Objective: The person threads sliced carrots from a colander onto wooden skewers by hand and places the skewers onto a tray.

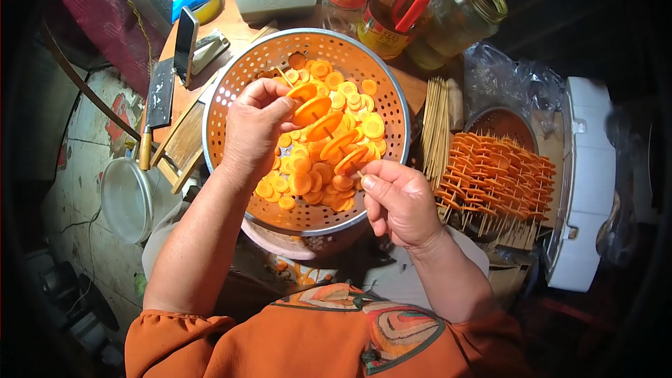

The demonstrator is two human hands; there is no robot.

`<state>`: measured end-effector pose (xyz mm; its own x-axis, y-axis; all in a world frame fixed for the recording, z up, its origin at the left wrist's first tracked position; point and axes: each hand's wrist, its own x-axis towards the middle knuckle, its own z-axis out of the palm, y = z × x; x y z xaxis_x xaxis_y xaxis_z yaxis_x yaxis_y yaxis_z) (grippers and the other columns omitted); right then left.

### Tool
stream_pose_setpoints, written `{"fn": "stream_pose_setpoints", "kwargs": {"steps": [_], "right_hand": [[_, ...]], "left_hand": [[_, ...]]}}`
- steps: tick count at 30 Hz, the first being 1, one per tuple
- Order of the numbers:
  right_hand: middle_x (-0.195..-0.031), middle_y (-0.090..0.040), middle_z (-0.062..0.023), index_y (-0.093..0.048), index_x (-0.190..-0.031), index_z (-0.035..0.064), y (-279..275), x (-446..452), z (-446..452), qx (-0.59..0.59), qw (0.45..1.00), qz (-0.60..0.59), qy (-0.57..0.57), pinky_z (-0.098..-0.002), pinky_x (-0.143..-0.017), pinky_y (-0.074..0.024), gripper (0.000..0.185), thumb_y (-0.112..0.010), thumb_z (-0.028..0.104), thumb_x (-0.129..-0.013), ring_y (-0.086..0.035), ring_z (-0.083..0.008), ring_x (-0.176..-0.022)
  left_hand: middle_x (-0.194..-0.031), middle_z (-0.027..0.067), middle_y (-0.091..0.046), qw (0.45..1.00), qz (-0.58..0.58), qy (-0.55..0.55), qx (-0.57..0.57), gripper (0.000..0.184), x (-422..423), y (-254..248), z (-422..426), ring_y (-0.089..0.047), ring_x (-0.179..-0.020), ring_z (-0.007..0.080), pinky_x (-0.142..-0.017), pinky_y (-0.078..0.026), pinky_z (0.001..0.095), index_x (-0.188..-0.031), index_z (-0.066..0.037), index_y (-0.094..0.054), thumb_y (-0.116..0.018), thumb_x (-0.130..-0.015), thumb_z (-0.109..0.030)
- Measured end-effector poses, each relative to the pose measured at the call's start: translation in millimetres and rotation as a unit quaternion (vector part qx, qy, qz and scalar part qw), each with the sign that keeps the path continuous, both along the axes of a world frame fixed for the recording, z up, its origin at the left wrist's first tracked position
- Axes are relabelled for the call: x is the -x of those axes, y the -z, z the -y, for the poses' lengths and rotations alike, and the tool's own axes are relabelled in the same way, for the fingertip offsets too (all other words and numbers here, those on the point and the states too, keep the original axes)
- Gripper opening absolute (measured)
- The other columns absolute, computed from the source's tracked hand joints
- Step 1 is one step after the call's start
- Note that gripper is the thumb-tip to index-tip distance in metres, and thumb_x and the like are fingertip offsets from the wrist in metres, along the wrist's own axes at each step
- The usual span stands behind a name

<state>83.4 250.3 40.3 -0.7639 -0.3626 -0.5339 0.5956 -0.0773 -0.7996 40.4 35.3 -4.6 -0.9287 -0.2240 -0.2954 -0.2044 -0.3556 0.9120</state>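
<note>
Pinching a bamboo skewer (282,75), the right hand (402,199) sat beyond the left hand (257,122), which seemingly gripped an upper carrot slice (311,110); uneven pressure could have cracked it.

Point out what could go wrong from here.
The skewer's bare upper end pokes out beside the fingers of the left hand, so a slip might prick them. The threaded carrot slices sit tilted, and pushing one unevenly could split it. The cleaver lies with its handle jutting past the table's edge, where a bump might knock it down.
</note>
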Motion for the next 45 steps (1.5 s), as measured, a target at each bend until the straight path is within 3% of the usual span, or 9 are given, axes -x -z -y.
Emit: {"fn": "stream_pose_setpoints", "kwargs": {"steps": [15,18,21,24,30,33,37,41,45], "right_hand": [[-0.057,-0.052,-0.0029,-0.056,-0.103,-0.0048,1,7,-2,0.016,0.999,-0.017,0.044,-0.0161,-0.035,-0.0344,0.023,-0.051,0.013,-0.091,-0.044,-0.0061,-0.038],[-0.058,-0.052,-0.0033,-0.056,-0.104,-0.0051,0,6,-3,0.016,0.999,-0.018,0.043,-0.0161,-0.035,-0.0344,0.024,-0.051,0.014,-0.091,-0.043,-0.0063,-0.037],[-0.058,-0.052,-0.0035,-0.056,-0.104,-0.0052,-1,5,-2,0.014,0.999,-0.017,0.042,-0.0161,-0.035,-0.0344,0.024,-0.051,0.015,-0.091,-0.043,-0.0063,-0.037],[-0.058,-0.052,-0.0034,-0.056,-0.104,-0.0053,-2,5,-3,0.012,0.999,-0.015,0.046,-0.0160,-0.035,-0.0342,0.024,-0.051,0.015,-0.091,-0.043,-0.0062,-0.037],[-0.058,-0.052,-0.0030,-0.056,-0.105,-0.0052,-4,6,-9,0.012,0.998,-0.021,0.054,-0.0157,-0.034,-0.0340,0.025,-0.052,0.015,-0.091,-0.043,-0.0058,-0.037],[-0.057,-0.052,-0.0027,-0.056,-0.104,-0.0049,-3,6,-10,0.017,0.998,-0.022,0.060,-0.0157,-0.034,-0.0341,0.025,-0.052,0.015,-0.091,-0.043,-0.0056,-0.037],[-0.058,-0.053,-0.0026,-0.056,-0.104,-0.0043,-5,7,-9,0.026,0.998,-0.018,0.059,-0.0159,-0.034,-0.0342,0.024,-0.051,0.015,-0.091,-0.043,-0.0054,-0.037],[-0.058,-0.053,-0.0026,-0.056,-0.104,-0.0039,-6,6,-6,0.023,0.998,-0.018,0.057,-0.0160,-0.034,-0.0342,0.024,-0.052,0.015,-0.091,-0.043,-0.0054,-0.037],[-0.058,-0.053,-0.0028,-0.056,-0.104,-0.0038,-4,6,-6,0.021,0.998,-0.021,0.058,-0.0161,-0.034,-0.0341,0.023,-0.052,0.015,-0.091,-0.044,-0.0054,-0.037]], "left_hand": [[-0.086,0.0039,-0.059,0.999,-0.006,0.002,0.045,0.019,4,11,8,-0.058,-0.065,0.0099,-0.060,-0.051,0.0240,-0.094,-0.004,-0.057,-0.054,-0.076,0.001],[-0.080,0.0046,-0.060,0.884,0.066,0.238,0.396,0.016,-4,16,3,-0.056,-0.064,0.0109,-0.057,-0.047,0.0237,-0.089,-0.002,-0.061,-0.062,-0.072,-0.001],[-0.079,0.0099,-0.061,0.701,-0.067,0.394,0.590,0.016,-25,52,-11,-0.061,-0.081,0.0247,-0.069,-0.050,0.0361,-0.089,-0.009,-0.063,-0.060,-0.073,-0.013],[-0.081,0.0123,-0.061,0.655,-0.005,0.418,0.629,0.014,-34,54,-18,-0.059,-0.089,0.0310,-0.074,-0.049,0.0395,-0.084,-0.011,-0.063,-0.060,-0.072,-0.016],[-0.083,0.0142,-0.060,0.717,0.041,0.222,0.659,0.009,-9,70,31,-0.060,-0.080,0.0332,-0.070,-0.048,0.0407,-0.077,-0.005,-0.060,-0.061,-0.070,-0.011],[-0.089,0.0133,-0.061,0.730,-0.012,0.115,0.673,0.021,-6,52,27,-0.058,-0.090,0.0316,-0.077,-0.048,0.0388,-0.089,-0.007,-0.063,-0.063,-0.069,-0.007],[-0.097,0.0132,-0.060,0.748,-0.107,0.240,0.609,0.026,-14,39,1,-0.056,-0.097,0.0300,-0.085,-0.046,0.0373,-0.092,-0.009,-0.064,-0.066,-0.066,-0.007],[-0.135,0.0056,-0.039,0.598,-0.144,0.445,0.651,0.049,-41,51,-36,-0.031,-0.129,0.0299,-0.102,-0.027,0.0556,-0.117,-0.026,-0.056,-0.066,-0.070,-0.019],[-0.137,0.0045,-0.036,0.555,-0.054,0.408,0.723,0.047,-22,41,-20,-0.024,-0.133,0.0285,-0.100,-0.024,0.0592,-0.116,-0.030,-0.056,-0.066,-0.071,-0.024]]}}
